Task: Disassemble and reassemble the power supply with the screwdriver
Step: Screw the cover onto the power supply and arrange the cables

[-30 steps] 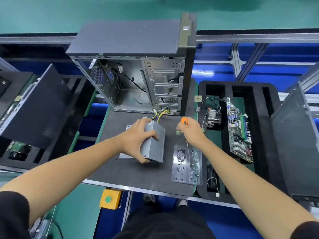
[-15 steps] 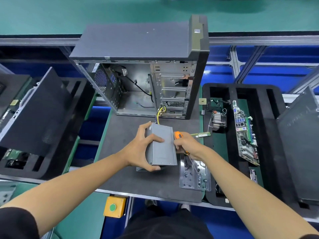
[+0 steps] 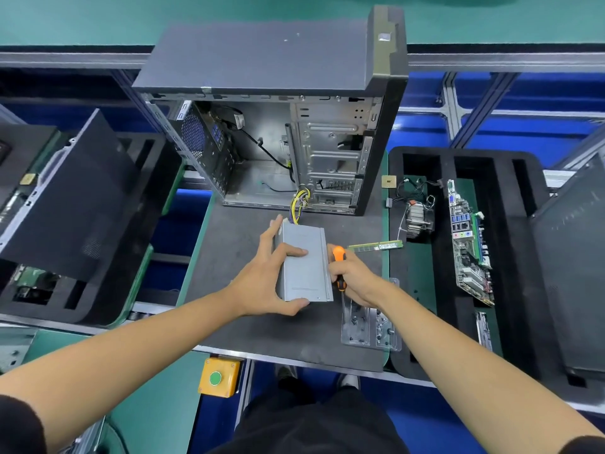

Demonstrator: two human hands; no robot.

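Note:
The grey metal power supply (image 3: 306, 267) stands on the dark mat in front of the open computer case (image 3: 278, 126). Its yellow and black cables (image 3: 299, 204) run back toward the case. My left hand (image 3: 268, 276) grips the box from the left, fingers over its top and thumb under its near end. My right hand (image 3: 352, 278) holds the orange-and-black screwdriver (image 3: 339, 268) against the box's right side. The screwdriver's tip is hidden.
A clear plastic screw tray (image 3: 370, 326) lies under my right wrist. A green memory stick (image 3: 375, 246) sits on the mat. A black foam tray (image 3: 442, 257) to the right holds a motherboard (image 3: 468, 244) and cooler (image 3: 419, 217). A yellow button box (image 3: 220, 376) hangs below the bench edge.
My left hand turned the power supply and drew it nearer. My right hand brought the screwdriver left from above the screw tray to the box's right side.

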